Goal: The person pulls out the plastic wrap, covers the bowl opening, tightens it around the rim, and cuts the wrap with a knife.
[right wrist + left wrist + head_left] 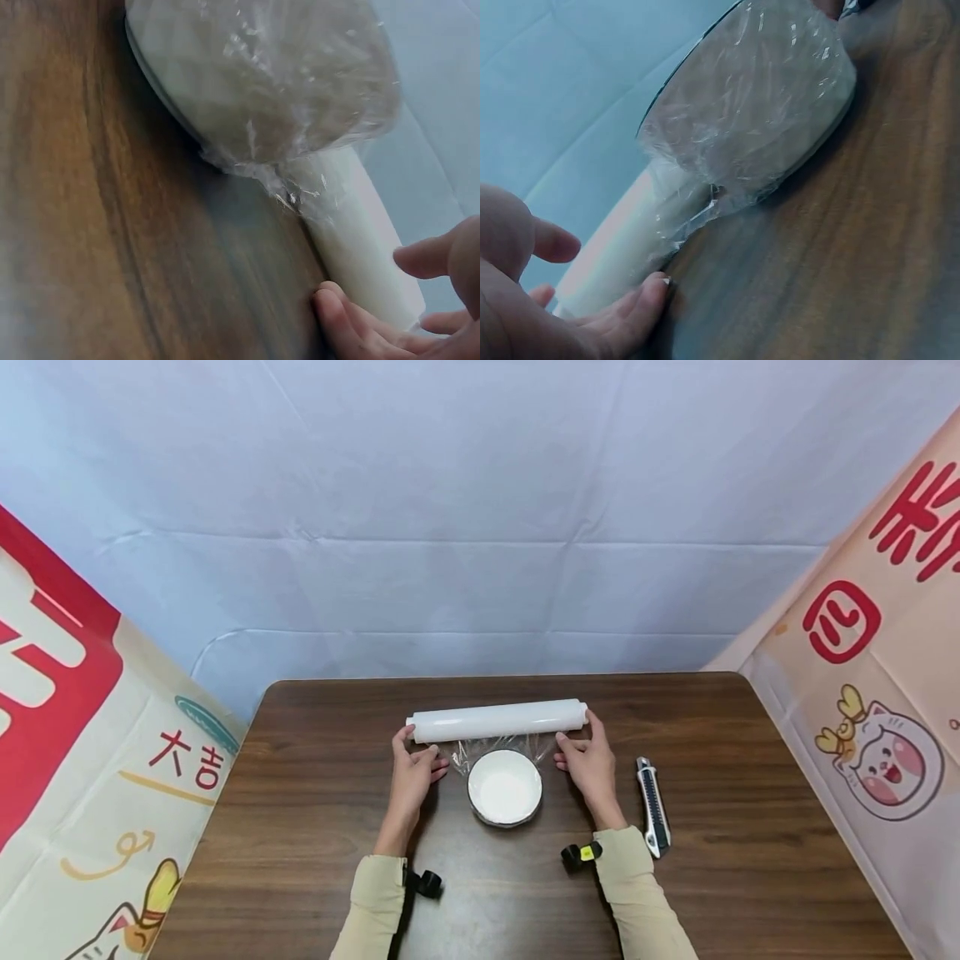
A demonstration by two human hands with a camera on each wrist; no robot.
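A white roll of cling film [501,721] lies crosswise on the table, and a clear sheet of film [472,750] runs from it toward me to a white bowl [505,787]. In the left wrist view, crinkled film clings round the side of the bowl [757,97]. My left hand [415,774] is at the roll's left end, index finger at the core, the thumb apart from the other fingers. At the right end my right hand [590,768] mirrors it, index finger at the core tip and thumb spread, as the right wrist view shows.
A utility knife [654,808] lies on the brown wooden table [315,827], right of my right hand. A pale cloth [480,585] hangs behind the table. Printed banners stand on the left [67,710] and right [885,635].
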